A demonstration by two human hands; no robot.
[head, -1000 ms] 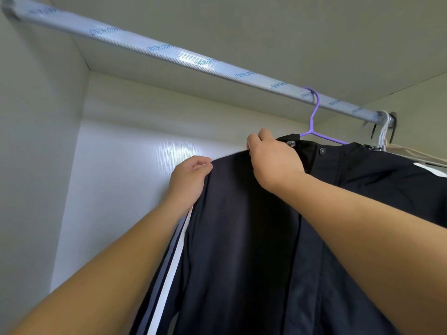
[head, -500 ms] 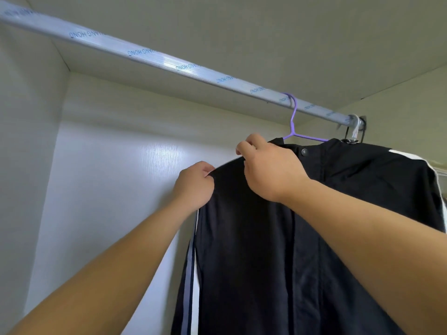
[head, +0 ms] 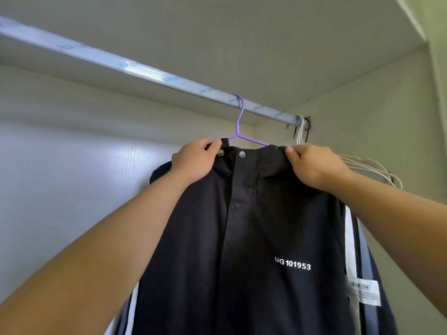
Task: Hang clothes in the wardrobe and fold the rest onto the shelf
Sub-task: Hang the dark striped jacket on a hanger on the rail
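My left hand (head: 193, 160) pinches the collar edge of the black snap-front jacket with white chest lettering (head: 242, 238), just beside the top snap. My right hand (head: 312, 163) pinches the fabric at the opposite side of the collar. Both hands grasp cloth, not the hanger.

The jacket hangs full length inside the wardrobe on a thin purple hanger (head: 239, 122). Its hook sits over the silver metal rail (head: 145, 71).

I judge the garment light, soft and somewhat slick, so it may slide along the thin hanger arms if pulled unevenly. Take hold at the collar or shoulder seams, both sides together. Avoid the front placket, since the snaps may pop open.

A bunch of bare white hangers (head: 300, 131) hangs at the rail's far right end, near the jacket's shoulder.
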